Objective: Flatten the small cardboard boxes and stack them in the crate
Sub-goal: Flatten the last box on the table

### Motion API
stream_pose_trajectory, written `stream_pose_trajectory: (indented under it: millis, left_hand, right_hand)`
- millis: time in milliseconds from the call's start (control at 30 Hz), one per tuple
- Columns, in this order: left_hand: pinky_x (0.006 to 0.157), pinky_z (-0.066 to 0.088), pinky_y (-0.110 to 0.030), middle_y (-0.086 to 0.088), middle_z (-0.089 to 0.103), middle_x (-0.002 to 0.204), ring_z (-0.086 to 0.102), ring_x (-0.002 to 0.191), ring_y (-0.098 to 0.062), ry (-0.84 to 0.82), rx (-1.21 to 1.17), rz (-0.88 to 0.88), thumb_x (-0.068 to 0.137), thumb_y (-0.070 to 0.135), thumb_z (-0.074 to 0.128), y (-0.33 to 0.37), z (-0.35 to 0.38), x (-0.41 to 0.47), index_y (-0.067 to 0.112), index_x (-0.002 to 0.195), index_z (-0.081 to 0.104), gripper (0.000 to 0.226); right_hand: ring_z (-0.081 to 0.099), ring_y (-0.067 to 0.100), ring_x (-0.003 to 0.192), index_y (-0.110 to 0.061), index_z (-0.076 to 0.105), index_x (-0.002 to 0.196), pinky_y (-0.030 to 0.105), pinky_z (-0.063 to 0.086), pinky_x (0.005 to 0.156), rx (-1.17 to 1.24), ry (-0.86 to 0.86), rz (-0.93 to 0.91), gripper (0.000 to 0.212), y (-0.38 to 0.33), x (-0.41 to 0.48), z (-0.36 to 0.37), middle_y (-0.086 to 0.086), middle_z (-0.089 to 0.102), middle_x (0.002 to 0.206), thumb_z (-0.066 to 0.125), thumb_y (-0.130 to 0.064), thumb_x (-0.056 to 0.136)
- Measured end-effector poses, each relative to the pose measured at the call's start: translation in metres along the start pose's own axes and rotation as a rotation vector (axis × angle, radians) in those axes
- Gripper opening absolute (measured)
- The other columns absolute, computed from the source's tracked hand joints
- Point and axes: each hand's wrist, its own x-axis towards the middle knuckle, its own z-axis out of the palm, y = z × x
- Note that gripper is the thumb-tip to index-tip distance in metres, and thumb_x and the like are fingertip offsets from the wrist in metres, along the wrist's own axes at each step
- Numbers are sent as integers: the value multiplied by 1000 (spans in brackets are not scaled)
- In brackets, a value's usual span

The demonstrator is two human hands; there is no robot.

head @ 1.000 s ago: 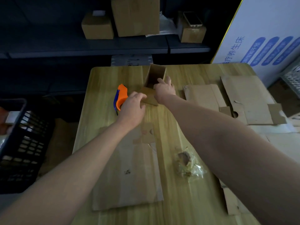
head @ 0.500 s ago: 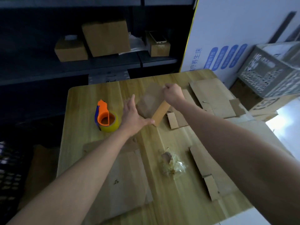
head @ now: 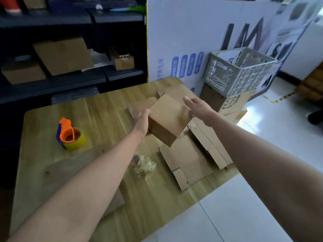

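Grip, head view: your left hand (head: 142,122) and right hand (head: 197,107) press the small cardboard box (head: 167,119) between them above the bench (head: 104,110); right one straight-fingered, left one's curl cannot be told; box tilted, not yet flattened; step judged flattening; next, press it flat, then reach right to the crate (head: 241,72).

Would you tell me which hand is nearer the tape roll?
Left. The left hand is right of the tape roll; the right hand lies farther, across the box.

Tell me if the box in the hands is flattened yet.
Not flattened: the small cardboard box shows two full faces meeting at an edge, held tilted between left hand and right hand.
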Motion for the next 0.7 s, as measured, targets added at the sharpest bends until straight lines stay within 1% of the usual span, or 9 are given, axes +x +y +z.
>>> stream_pose_trajectory:
  millis: [100, 233, 333, 400, 500, 567, 600, 633, 700]
  left_hand:
    - [58, 53, -34, -10, 61, 87, 59, 79, -25, 5, -214, -258, 86, 47, 39, -3, 23, -9, 16, 87, 54, 35]
    - [54, 53, -44, -17, 58, 96, 56, 88, -34, -42, -240, -439, 89, 51, 31, -22, 41, -15, 12, 101, 53, 46]
    - [64, 55, -50, -17, 56, 99, 56, 92, -37, -57, -178, -459, 94, 52, 28, -36, 56, -23, 11, 97, 52, 48]
    - [71, 52, -43, -14, 55, 94, 55, 86, -32, 28, 53, -363, 96, 51, 30, -41, 68, -31, 10, 96, 50, 46]
    - [64, 49, -33, -16, 61, 98, 58, 79, -23, 214, 277, 34, 96, 36, 42, -49, 80, -42, 8, 96, 55, 31]
    - [60, 42, -18, -7, 61, 96, 56, 80, -16, 146, 379, 298, 91, 29, 55, -52, 85, -51, 14, 94, 58, 16]
    - [63, 40, -14, -3, 59, 96, 54, 83, -13, 78, 476, 393, 88, 28, 61, -56, 87, -56, 16, 93, 59, 13]
    - [71, 41, -14, -1, 57, 100, 52, 89, -12, 14, 581, 454, 86, 28, 65, -63, 87, -58, 18, 96, 61, 15]
    - [89, 41, -24, 0, 54, 112, 46, 105, -16, -28, 791, 504, 83, 32, 69, -79, 86, -62, 18, 108, 62, 29]
  right_hand:
    - [54, 17, 109, -15, 55, 129, 33, 40, 95, 31, -69, 43, 66, 28, -14, -25, -2, 58, 118, 50, -65, 86]
    - [59, 8, 90, -21, 66, 101, 21, 42, 72, 140, -92, 28, 35, 48, -33, -45, -7, 64, 97, 59, -53, 87]
    - [62, 17, 89, -22, 67, 93, 27, 48, 73, 170, -109, 32, 28, 57, -41, -55, 0, 65, 95, 59, -48, 90]
    - [61, 18, 90, -22, 67, 93, 31, 51, 77, 169, -102, 65, 26, 64, -45, -57, 1, 65, 98, 55, -46, 92]
    - [57, 12, 84, -23, 65, 106, 26, 45, 70, 98, -84, 125, 27, 78, -50, -53, -5, 60, 92, 51, -44, 96]
    - [55, 12, 82, -18, 63, 116, 30, 41, 77, 80, -102, 173, 35, 89, -51, -47, -5, 58, 92, 49, -43, 97]
    - [54, 11, 81, -15, 62, 119, 32, 40, 79, 83, -111, 198, 37, 94, -53, -43, -5, 58, 92, 49, -42, 97]
    - [53, 10, 80, -14, 61, 121, 32, 40, 80, 89, -118, 219, 38, 97, -54, -38, -4, 58, 92, 48, -42, 97]
    - [55, 12, 84, -13, 60, 122, 33, 42, 81, 100, -140, 238, 39, 102, -58, -26, -1, 59, 97, 48, -40, 98]
